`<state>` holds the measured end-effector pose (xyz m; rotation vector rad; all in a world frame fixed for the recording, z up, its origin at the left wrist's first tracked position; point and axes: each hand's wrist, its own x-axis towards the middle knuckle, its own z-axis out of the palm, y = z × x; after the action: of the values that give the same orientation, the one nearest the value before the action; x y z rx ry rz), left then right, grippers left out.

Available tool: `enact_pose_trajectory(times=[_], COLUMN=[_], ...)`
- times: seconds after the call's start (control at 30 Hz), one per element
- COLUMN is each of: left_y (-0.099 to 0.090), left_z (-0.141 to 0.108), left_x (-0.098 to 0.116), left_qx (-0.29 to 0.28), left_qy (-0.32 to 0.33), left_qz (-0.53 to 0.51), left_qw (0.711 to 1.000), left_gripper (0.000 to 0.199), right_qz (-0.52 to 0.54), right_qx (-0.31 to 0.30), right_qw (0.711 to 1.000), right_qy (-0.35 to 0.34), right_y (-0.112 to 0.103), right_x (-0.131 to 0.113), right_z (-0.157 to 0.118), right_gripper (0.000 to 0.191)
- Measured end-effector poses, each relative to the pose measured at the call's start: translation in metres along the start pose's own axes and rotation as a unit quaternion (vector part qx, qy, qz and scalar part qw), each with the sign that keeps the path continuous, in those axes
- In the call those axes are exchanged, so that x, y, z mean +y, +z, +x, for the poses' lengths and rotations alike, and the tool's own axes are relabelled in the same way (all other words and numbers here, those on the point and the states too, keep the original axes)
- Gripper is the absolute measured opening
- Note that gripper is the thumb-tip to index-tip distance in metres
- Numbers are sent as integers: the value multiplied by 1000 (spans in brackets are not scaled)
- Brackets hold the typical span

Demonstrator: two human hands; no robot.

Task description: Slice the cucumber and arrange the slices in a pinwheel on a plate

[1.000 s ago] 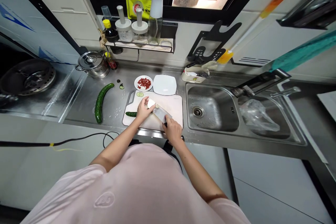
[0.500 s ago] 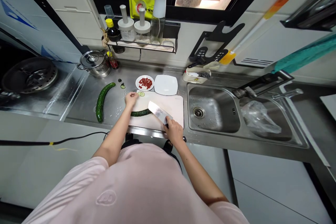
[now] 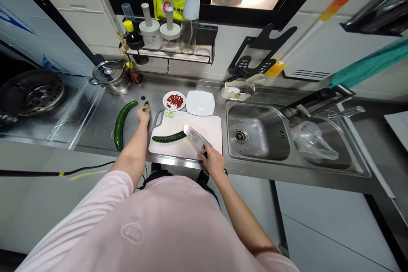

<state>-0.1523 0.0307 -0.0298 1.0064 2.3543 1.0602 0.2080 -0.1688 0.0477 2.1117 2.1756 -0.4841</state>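
My right hand (image 3: 213,159) grips the handle of a kitchen knife (image 3: 195,136), whose broad blade slants over the cutting board (image 3: 204,125) by one end of a cucumber (image 3: 168,137). On the bare counter left of the board, my left hand (image 3: 143,114) has its fingers drawn together beside a small cucumber end piece (image 3: 147,104). Anything between those fingertips is too small to make out. Thin cucumber slices (image 3: 170,114) lie near the board's upper left corner. Farther left rests a whole curved cucumber (image 3: 123,123).
Behind the board stand a plate of chopped red pieces (image 3: 174,101) and a white square plate (image 3: 200,103). The sink (image 3: 259,134) is to the right. A lidded pot (image 3: 111,77) sits back left, below a spice shelf (image 3: 172,56).
My left hand has moved left from the board's slices to the end pieces on the counter. The board's handle now shows. My right hand and the knife have barely shifted.
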Motion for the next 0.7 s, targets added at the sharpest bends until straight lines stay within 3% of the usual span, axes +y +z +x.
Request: enact_pose_trajectory(times=[0.27,0.43,0.6,0.7], left_y=[0,0,-1,-2], left_z=[15,19,19,18], left_x=[-3,0,2,2], left_qx=[42,36,74,66], left_qy=[65,59,63,56], left_qz=[52,46,33,19], left_qw=[996,997,995,996], left_gripper=[20,16,24,26], right_qz=[7,11,17,19], right_qx=[-12,-14,-2,0], right_qw=[1000,1000,1000,1000], right_qy=[4,7,6,6], right_y=[0,1,2,2], right_x=[2,0,1,1], right_z=[1,3,4,3], right_gripper=[48,46,46,44])
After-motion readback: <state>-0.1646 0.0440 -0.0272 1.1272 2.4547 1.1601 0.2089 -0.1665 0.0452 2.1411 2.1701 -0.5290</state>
